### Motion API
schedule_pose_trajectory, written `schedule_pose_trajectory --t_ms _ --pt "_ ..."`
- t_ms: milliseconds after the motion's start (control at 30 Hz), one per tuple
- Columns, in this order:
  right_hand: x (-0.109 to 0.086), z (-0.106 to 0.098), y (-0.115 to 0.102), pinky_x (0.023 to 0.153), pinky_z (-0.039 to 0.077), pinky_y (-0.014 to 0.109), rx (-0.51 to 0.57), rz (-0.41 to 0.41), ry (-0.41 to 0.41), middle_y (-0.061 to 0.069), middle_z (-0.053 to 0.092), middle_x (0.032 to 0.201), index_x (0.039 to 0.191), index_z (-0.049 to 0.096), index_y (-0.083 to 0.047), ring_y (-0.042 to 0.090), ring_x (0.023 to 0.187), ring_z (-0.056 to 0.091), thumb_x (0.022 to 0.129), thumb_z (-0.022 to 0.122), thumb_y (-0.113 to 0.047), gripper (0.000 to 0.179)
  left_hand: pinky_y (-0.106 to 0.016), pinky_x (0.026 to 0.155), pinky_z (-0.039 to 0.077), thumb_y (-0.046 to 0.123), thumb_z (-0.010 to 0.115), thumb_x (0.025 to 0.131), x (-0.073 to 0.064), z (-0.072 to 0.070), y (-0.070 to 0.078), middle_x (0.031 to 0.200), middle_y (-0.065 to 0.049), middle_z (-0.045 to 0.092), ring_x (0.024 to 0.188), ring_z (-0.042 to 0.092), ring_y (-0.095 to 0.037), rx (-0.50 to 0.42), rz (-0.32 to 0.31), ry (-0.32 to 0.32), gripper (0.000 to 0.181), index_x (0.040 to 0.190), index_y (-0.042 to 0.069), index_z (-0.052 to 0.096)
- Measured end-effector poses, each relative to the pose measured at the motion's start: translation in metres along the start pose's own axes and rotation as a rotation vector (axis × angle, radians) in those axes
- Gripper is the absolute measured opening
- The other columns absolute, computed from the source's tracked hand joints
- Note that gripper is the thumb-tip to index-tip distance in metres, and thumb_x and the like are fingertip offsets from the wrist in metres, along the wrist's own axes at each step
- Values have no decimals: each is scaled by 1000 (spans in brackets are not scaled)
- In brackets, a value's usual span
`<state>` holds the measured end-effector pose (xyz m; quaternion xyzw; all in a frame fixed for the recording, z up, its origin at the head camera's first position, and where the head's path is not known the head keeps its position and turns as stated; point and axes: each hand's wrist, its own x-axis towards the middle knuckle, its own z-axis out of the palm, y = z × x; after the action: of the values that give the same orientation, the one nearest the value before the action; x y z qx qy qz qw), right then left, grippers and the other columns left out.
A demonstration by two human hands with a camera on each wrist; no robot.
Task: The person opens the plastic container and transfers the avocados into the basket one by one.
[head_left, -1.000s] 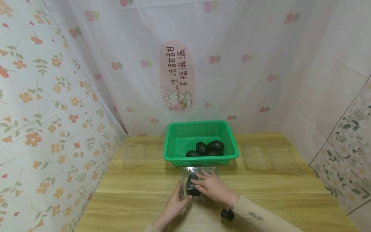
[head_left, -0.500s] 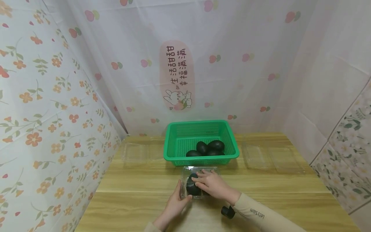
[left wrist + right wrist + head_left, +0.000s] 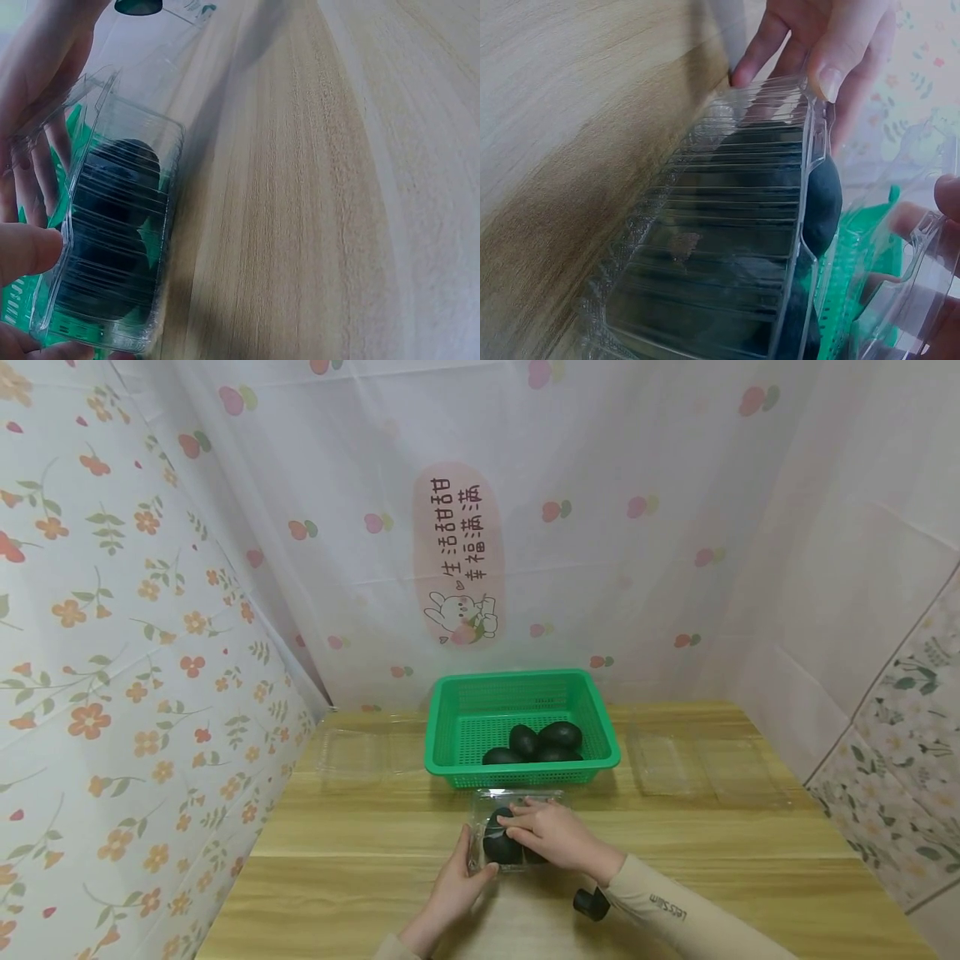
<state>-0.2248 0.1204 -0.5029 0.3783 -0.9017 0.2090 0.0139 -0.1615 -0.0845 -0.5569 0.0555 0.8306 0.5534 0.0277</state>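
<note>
A clear plastic clamshell box [image 3: 480, 852] holding dark avocados [image 3: 501, 842] stands on the wooden table in front of the green basket. My left hand [image 3: 453, 885] grips its left end, the thumb at the near edge and the fingers round the side. Across the top lies my right hand [image 3: 558, 842], fingers extended over the lid. Through the clear plastic, the left wrist view shows two avocados [image 3: 116, 180] side by side. In the right wrist view the lid [image 3: 900, 307] stands slightly apart from the base's rim, with right-hand fingers [image 3: 911, 217] seen against it.
The green basket [image 3: 600, 727] behind the box holds several avocados [image 3: 558, 737]. Clear plastic trays lie at the back left [image 3: 348, 752] and back right [image 3: 663, 764]. A small black object [image 3: 591, 904] shows beside the right wrist. Patterned curtains [image 3: 360, 568] enclose the table.
The fingers of my right hand have drawn closer together and shifted slightly right on the box, uncovering more of the left avocado. My left hand keeps its grip.
</note>
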Motion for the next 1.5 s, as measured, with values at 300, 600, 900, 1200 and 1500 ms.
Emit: schedule_pose_trajectory --t_ms 300,600,900,1200,1500 --pt "0 -2 3 96 44 57 12 -27 22 13 62 126 123 69 -15 43 118 54 101 50 -32 34 -58 108 26 21 67 90 -1 1 2 145 -37 27 133 30 -49 0 -10 -5 87 147 -16 13" --pt "1 -5 3 96 46 53 26 -16 4 10 63 124 124 68 -16 41 117 55 101 50 -32 34 -57 107 27 21 67 90 0 2 0 145 -36 29 133 31 -48 5 -5 -4 86 146 -17 13" --pt "2 -8 5 95 46 54 59 -3 -21 10 63 125 125 68 -15 40 118 54 102 49 -33 35 -58 108 26 22 68 90 -2 3 0 146 -33 30 133 31 -48 16 -5 9 87 147 -15 14" --pt "3 -10 7 95 43 60 102 -5 -21 14 62 124 124 68 -11 43 119 53 102 47 -33 37 -58 108 26 23 67 90 -1 4 0 146 -33 31 133 32 -47 18 -9 6 86 147 -15 14" --pt "10 -21 5 86 52 48 91 -25 14 11 68 115 119 71 -13 34 108 62 101 50 -30 33 -57 108 27 20 69 87 -1 7 2 144 -34 34 131 36 -46 29 31 21 88 146 -16 15"
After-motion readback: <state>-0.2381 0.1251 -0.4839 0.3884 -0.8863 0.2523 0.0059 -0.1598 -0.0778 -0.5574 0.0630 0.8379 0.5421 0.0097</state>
